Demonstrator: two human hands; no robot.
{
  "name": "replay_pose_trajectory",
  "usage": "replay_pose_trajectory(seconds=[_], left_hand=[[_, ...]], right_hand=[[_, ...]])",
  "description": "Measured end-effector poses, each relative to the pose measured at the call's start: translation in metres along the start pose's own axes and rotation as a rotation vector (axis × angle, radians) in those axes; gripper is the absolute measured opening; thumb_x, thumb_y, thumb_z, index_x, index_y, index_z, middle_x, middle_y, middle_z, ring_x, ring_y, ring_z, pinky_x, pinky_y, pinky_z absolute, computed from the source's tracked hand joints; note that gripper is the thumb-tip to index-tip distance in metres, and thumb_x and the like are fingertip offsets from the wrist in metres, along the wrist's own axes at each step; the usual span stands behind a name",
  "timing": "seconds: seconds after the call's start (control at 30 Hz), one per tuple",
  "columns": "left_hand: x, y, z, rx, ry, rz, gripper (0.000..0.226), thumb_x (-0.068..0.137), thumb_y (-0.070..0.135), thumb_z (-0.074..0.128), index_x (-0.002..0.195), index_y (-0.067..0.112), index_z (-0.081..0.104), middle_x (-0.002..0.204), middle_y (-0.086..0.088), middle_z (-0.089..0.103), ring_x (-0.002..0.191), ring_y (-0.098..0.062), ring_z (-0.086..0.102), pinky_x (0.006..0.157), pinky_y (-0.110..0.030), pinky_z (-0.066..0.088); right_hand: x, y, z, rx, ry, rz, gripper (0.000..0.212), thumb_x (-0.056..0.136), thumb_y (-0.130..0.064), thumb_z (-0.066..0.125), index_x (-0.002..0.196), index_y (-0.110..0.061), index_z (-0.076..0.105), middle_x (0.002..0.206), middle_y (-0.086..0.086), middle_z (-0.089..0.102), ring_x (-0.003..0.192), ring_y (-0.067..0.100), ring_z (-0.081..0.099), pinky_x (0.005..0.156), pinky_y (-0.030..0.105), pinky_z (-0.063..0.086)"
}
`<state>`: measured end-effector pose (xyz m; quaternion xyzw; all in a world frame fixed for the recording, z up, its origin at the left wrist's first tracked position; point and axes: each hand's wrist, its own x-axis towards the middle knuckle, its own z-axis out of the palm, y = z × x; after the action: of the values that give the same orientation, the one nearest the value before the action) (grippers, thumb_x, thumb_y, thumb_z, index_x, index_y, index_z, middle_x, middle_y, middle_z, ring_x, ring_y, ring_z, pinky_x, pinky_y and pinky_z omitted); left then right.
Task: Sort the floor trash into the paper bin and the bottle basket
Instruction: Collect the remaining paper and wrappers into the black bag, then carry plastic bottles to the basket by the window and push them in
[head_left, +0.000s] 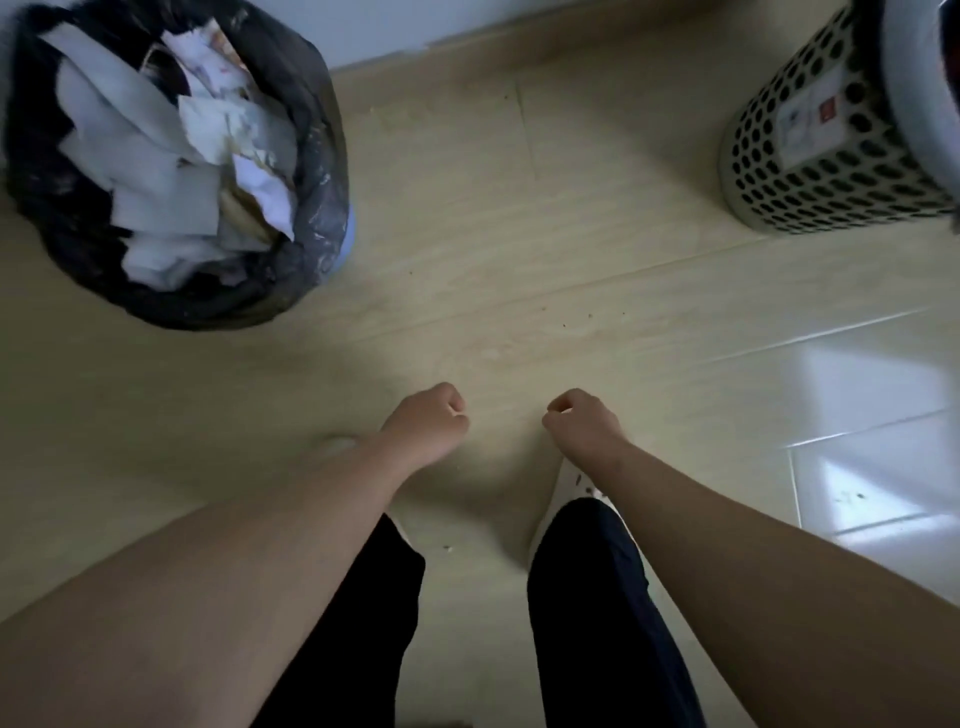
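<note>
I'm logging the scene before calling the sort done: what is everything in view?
paper bin: one, black liner, upper left
paper scraps: many, mostly white, heaped in the bin
bottle basket: one, pale with dark holes, upper right
floor: one, beige boards, white tiles at right
slipper: one, white, lower centre
trouser legs: two, black, bottom centre
left hand: one, curled, empty, low centre
right hand: one, curled, empty, low centre

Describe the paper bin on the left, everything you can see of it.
The paper bin stands upright on the beige floor at upper left, near the wall. A black plastic bag lines it and hangs over the rim, leaving only a strip of pale blue side bare. It is filled to the top with crumpled white paper, some stained brown. Only the floor touches it.
</note>
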<state>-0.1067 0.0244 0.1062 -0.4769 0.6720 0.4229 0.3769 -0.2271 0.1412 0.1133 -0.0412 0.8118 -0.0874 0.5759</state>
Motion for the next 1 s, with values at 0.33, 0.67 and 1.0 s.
replay_pose_trajectory(seconds=[0.33,0.67,1.0], left_hand=[[-0.181,0.049,-0.061,-0.124,0.023,-0.042,0.023,0.091,0.024,0.049,0.112,0.017,0.056,0.106,-0.006,0.061,0.079,-0.019,0.053,0.056,-0.024,0.037],[-0.330,0.064,-0.111,-0.443,0.155,0.005,0.006,0.091,0.018,0.048,0.092,0.018,0.054,0.093,-0.001,0.055,0.098,-0.026,0.062,0.054,-0.024,0.038],[-0.409,0.061,-0.138,-0.549,0.219,0.057,0.010,0.091,0.015,0.044,0.086,0.017,0.052,0.094,-0.005,0.058,0.069,-0.013,0.057,0.056,-0.024,0.040]], right_hand=[[-0.193,-0.038,-0.030,0.182,-0.006,0.010,0.029,0.089,-0.016,0.045,0.116,-0.013,0.056,0.098,0.003,0.057,0.087,0.020,0.051,0.071,0.026,0.038],[-0.339,-0.048,-0.076,0.309,0.095,0.008,0.012,0.089,-0.014,0.042,0.094,-0.015,0.053,0.073,0.001,0.052,0.067,0.018,0.047,0.069,0.030,0.040],[-0.437,-0.059,-0.094,0.368,0.194,-0.134,0.011,0.090,-0.018,0.045,0.097,-0.016,0.053,0.075,0.000,0.051,0.075,0.020,0.050,0.072,0.033,0.043]])
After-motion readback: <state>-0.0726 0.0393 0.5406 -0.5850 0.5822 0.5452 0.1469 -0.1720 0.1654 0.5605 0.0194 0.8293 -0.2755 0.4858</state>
